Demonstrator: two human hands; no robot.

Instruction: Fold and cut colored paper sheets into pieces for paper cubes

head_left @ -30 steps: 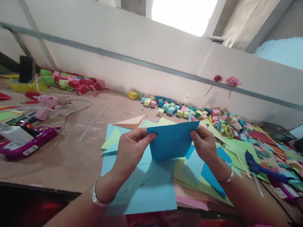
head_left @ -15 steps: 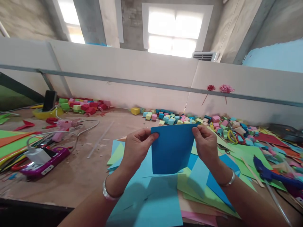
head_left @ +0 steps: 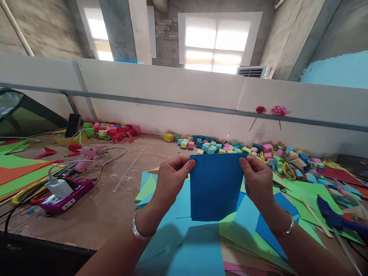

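A dark blue sheet of paper (head_left: 216, 189) hangs upright in front of me, held by its two upper corners. My left hand (head_left: 174, 177) pinches the top left corner between thumb and fingers. At the top right corner, my right hand (head_left: 257, 177) grips it the same way. The bottom edge looks slightly doubled, so there may be more than one layer. Beneath it lies a light blue sheet (head_left: 184, 249) with shadows across it. Green sheets (head_left: 244, 234) and another dark blue sheet (head_left: 270, 230) lie to the right, under my right wrist.
Small paper cubes (head_left: 211, 147) line the back partition. Scissors (head_left: 289, 171) and a blue glue gun (head_left: 330, 214) lie at right. On the left are a pink glue gun (head_left: 86, 155), a purple power strip (head_left: 69, 197) with cords, and a phone (head_left: 73, 125) in a yellow bowl.
The whole view has shifted a little, so the scene sits slightly right and lower. Both hands keep hold of the blue paper, which now faces me more squarely.
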